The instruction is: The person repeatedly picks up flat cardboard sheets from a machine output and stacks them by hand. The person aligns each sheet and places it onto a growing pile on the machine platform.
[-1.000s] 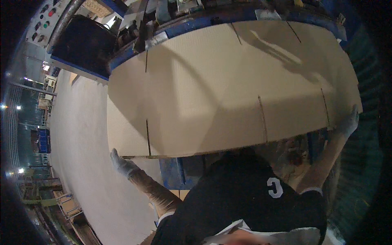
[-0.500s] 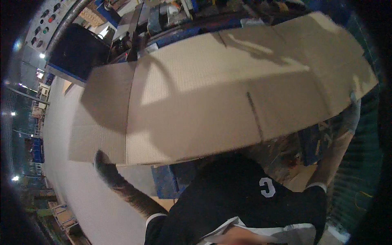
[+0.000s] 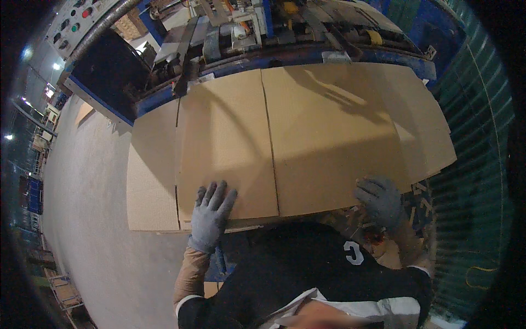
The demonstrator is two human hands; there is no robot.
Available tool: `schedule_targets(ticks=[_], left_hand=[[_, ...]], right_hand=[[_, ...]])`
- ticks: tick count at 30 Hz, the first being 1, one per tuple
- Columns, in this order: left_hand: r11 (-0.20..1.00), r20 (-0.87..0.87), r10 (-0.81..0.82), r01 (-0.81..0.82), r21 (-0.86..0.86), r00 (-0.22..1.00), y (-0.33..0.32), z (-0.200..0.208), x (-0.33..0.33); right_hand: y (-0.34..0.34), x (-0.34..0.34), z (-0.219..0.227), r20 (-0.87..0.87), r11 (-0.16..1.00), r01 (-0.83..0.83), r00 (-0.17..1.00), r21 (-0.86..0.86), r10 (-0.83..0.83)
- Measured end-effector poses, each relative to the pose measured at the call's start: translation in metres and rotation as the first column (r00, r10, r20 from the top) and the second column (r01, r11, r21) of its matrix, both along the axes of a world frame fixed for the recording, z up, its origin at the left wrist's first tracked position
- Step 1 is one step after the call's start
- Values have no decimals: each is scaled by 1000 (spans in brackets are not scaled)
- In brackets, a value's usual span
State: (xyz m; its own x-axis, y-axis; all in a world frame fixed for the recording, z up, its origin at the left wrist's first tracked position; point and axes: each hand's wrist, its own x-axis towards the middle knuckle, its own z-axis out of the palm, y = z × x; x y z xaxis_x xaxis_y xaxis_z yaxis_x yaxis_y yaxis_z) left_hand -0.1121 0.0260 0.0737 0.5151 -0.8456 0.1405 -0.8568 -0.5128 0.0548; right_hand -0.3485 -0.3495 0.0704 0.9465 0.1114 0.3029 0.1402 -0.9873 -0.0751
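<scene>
A large creased cardboard sheet (image 3: pixel 323 126) lies flat in front of me, its far edge against the machine. More cardboard layers show under its near edge, so it rests on a stack. My left hand (image 3: pixel 210 216), in a grey glove, lies on the near edge with fingers spread, left of the dark crease. At the near right edge my right hand (image 3: pixel 379 200), also gloved, rests on the board with fingers stretched out. Neither hand grips anything.
A blue machine (image 3: pixel 235 60) with belts and rollers runs along the far side. Its button panel (image 3: pixel 76 24) hangs at the upper left. Cardboard scraps (image 3: pixel 419 205) lie below the right side, beside a green corrugated wall (image 3: pixel 476 192). Grey floor (image 3: pixel 93 192) stretches to the left.
The cardboard sheet, held up by both hands at its ends, has come down flat. My hands have let go of its ends and moved inward onto its near edge.
</scene>
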Motion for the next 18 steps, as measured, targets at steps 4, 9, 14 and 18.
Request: schedule_targets(ticks=[4,9,14,18], left_hand=[[1000,33,-6,6,-24,999,-4,0,8],[995,75,42,-35,-90,996,-1,-4,33],[997,60,-19,23,-67,998,-10,-7,57],[994,30,-109,109,-2,994,-14,-9,55]], right_hand=[[-18,14,-4,-6,997,-61,998,-38,61],[-43,48,2,-186,993,99,979,56,-87],[-55,84,15,-179,997,52,983,51,-42],[-14,156,11,-254,505,237,967,830,-36]])
